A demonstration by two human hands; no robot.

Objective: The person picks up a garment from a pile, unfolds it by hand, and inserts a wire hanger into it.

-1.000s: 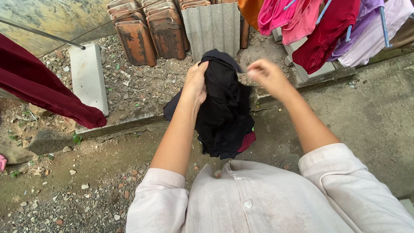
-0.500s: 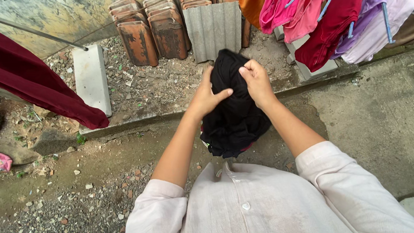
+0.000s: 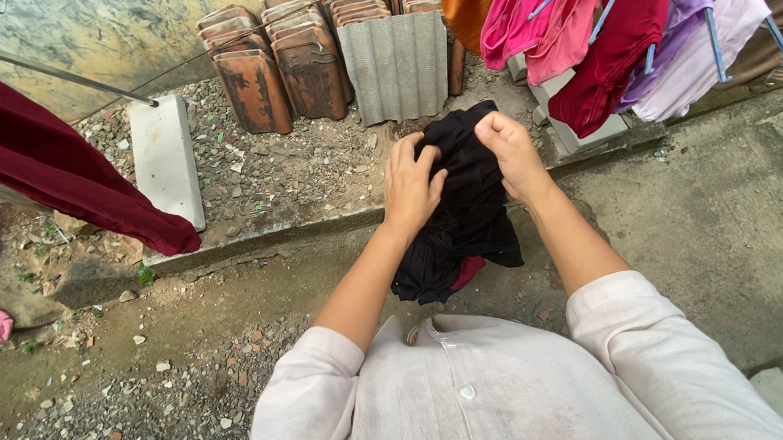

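Both hands grip one bunched black garment (image 3: 462, 204), which hangs lengthwise downward with a dark red patch at its lower end. The left hand (image 3: 410, 186) clutches its left side, fingers curled in; the right hand (image 3: 510, 151) pinches its top edge. Beyond lie one grey corrugated sheet (image 3: 396, 65) and stacked clay roof tiles (image 3: 283, 64); hung clothes (image 3: 620, 30) are up right.
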